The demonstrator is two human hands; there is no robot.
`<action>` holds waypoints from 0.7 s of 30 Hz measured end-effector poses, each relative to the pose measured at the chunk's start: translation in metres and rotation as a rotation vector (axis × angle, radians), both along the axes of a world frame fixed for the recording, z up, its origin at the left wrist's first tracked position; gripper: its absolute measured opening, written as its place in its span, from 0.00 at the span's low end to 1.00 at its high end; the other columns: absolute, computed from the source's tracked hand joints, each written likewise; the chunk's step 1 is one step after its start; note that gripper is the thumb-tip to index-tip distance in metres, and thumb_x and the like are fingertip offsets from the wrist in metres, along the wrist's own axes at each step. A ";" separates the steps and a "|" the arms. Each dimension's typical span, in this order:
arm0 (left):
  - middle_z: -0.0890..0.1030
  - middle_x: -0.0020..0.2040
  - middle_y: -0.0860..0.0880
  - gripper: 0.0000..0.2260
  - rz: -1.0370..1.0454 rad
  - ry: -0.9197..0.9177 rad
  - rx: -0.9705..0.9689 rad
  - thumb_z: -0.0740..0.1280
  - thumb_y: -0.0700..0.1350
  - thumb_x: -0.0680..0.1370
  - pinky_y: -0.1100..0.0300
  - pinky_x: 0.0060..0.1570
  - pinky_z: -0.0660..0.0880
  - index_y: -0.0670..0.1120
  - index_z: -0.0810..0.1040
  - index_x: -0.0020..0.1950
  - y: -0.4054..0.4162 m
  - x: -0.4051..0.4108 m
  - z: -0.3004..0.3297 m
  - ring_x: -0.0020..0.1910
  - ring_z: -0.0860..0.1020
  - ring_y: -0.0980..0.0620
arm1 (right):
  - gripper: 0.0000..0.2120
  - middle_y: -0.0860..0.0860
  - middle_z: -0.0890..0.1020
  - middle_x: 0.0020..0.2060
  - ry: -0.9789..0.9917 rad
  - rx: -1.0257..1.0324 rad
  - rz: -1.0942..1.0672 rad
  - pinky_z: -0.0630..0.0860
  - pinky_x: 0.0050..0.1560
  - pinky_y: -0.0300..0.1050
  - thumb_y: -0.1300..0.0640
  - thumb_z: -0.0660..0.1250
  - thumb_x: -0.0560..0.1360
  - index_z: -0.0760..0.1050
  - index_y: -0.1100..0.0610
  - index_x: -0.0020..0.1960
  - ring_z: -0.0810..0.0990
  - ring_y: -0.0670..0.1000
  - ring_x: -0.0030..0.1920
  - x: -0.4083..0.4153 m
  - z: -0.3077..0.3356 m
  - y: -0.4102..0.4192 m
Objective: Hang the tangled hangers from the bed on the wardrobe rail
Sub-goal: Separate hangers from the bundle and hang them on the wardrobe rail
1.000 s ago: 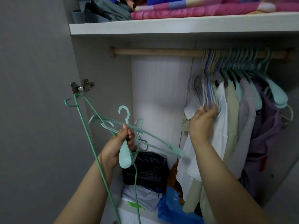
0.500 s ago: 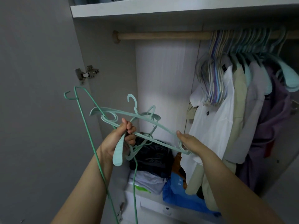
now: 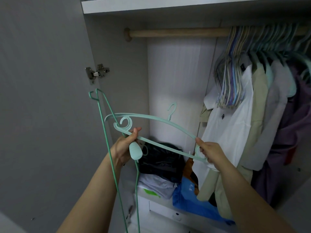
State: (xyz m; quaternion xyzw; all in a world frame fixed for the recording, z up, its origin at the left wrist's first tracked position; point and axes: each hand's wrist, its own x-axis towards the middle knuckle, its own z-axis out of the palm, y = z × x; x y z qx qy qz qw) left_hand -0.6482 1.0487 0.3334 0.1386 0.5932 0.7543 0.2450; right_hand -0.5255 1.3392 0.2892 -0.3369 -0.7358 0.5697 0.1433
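I stand at the open wardrobe. My left hand (image 3: 125,146) grips a tangle of mint-green hangers (image 3: 134,151), among them a thin wire hanger (image 3: 105,132) that hangs down past my forearm. My right hand (image 3: 209,153) pinches the right end of one flat mint plastic hanger (image 3: 161,121), which stretches between both hands with its hook pointing up. The wooden wardrobe rail (image 3: 176,32) runs overhead, bare on its left half. Several empty hangers (image 3: 230,78) hang bunched at its right part.
Shirts (image 3: 235,125) in white, beige, grey and purple hang to the right. Below lie a black bag (image 3: 161,158), folded clothes and a blue bag (image 3: 186,197) on a low shelf. The open door (image 3: 42,98) stands at my left, a shelf (image 3: 168,5) above the rail.
My right hand left the hangers on the rail, came down and took the right end of the mint hanger. That hanger is now pulled out sideways from the bunch in my left hand.
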 end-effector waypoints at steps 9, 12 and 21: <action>0.73 0.38 0.47 0.23 -0.413 0.091 -0.019 0.82 0.47 0.58 0.57 0.39 0.69 0.46 0.75 0.46 -0.031 -0.024 -0.011 0.36 0.72 0.51 | 0.28 0.50 0.65 0.26 -0.273 -0.070 0.170 0.52 0.26 0.39 0.30 0.67 0.64 0.70 0.55 0.28 0.58 0.47 0.25 0.018 -0.010 0.014; 0.75 0.35 0.47 0.15 -0.387 0.158 -0.061 0.79 0.44 0.64 0.61 0.35 0.72 0.43 0.77 0.44 -0.036 -0.024 -0.005 0.33 0.74 0.53 | 0.26 0.49 0.62 0.26 -0.265 -0.165 0.187 0.49 0.28 0.40 0.30 0.67 0.62 0.74 0.52 0.23 0.54 0.47 0.27 0.023 -0.018 0.012; 0.79 0.42 0.48 0.09 0.063 -0.068 -0.062 0.62 0.42 0.81 0.51 0.45 0.74 0.41 0.81 0.49 -0.011 -0.026 -0.011 0.41 0.75 0.50 | 0.29 0.48 0.65 0.24 -0.246 -0.158 0.136 0.51 0.24 0.38 0.28 0.68 0.61 0.70 0.55 0.31 0.59 0.45 0.23 0.024 -0.027 0.002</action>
